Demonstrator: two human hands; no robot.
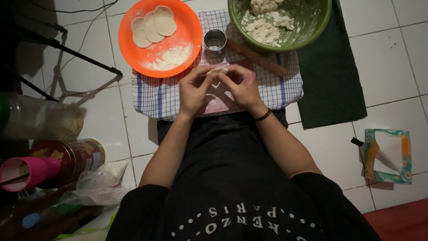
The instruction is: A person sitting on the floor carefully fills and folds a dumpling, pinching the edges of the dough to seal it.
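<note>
A checked cloth (276,87) is lying on the white tiled floor (392,67). An orange plate (187,27) is carrying dough rounds (154,27); a green bowl (307,20) is holding dough lumps (265,27). Both hands, left hand (194,91) and right hand (243,85), are pinching a dough piece (217,70) together.

White tiled floor (392,58) with dark grout lines, dim light, tripod shadows (67,80) at left, dark green mat (332,85)

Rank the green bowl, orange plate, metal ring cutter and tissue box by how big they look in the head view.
1. Green bowl, partly cut off by the frame's top edge.
2. Orange plate, close to the bowl in width, so the order is unsure.
3. Tissue box.
4. Metal ring cutter.
</note>
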